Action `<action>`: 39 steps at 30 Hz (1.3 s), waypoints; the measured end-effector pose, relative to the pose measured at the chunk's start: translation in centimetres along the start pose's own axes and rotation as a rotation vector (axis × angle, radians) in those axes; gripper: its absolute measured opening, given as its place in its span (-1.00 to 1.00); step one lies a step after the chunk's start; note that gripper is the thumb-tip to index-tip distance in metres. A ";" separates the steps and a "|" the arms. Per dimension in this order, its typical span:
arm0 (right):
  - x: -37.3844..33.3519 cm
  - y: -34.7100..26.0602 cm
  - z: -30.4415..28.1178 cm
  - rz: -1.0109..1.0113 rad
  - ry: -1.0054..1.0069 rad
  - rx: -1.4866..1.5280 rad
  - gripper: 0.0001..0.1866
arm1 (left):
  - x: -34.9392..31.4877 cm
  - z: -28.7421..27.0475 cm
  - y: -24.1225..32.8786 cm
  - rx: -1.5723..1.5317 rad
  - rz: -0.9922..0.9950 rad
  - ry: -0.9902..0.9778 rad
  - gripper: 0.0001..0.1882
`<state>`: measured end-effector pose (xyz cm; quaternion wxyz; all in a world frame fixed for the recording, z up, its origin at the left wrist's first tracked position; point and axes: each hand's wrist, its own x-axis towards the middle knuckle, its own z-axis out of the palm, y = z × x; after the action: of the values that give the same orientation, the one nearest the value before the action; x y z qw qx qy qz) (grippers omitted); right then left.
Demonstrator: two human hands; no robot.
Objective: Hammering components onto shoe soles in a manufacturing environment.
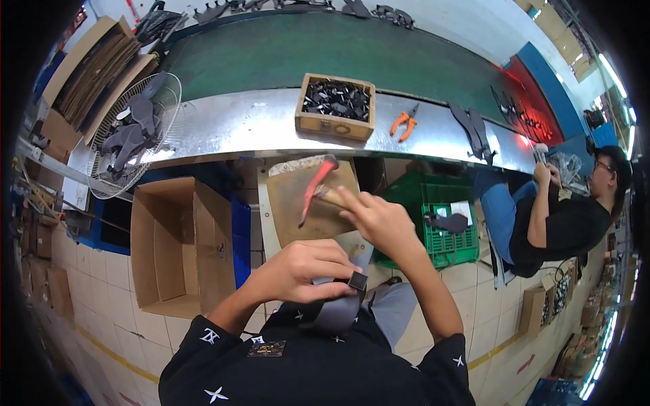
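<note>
My right hand [380, 220] is closed round the wooden handle of a hammer [315, 189]. Its red head is raised above a worn tan board [284, 203]. Close to my body, my left hand [305, 267] pinches a small black square piece [358, 281] between thumb and fingers. The piece sits at the end of a smooth dark grey plastic part [336, 315], which rests over my lap. My fingers hide where the two meet, so I cannot tell whether they are joined.
On the metal ledge stand a wooden box [332, 126] of small black pieces and orange-handled pliers [405, 124]. A wire basket [135, 135] of grey parts is at left, above a cardboard box [162, 243]. At right are a green crate [453, 250] and a seated co-worker [562, 216].
</note>
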<state>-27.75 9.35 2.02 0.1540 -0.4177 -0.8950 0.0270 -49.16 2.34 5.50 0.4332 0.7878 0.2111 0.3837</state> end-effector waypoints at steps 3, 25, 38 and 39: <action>-0.5 0.0 2.3 -0.099 -0.034 0.024 -0.54 | 0.2 0.1 2.2 -0.107 -0.129 0.045 -0.84; -14.8 -7.8 -3.1 0.317 0.467 2.039 -0.41 | 2.0 11.5 2.9 -1.282 -0.655 -0.377 -0.66; -17.6 -5.5 -4.7 0.472 0.372 1.966 -0.24 | 4.2 13.1 2.5 -1.204 -0.700 -0.403 -0.70; -18.0 -4.5 -5.3 0.634 0.270 1.865 -0.16 | 4.5 12.8 1.9 -1.098 -0.731 -0.376 -0.68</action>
<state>-18.64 -7.63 3.29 0.5072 -0.3490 -0.3376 0.7120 -36.35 -2.31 4.75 0.9008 0.3853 0.1593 0.1210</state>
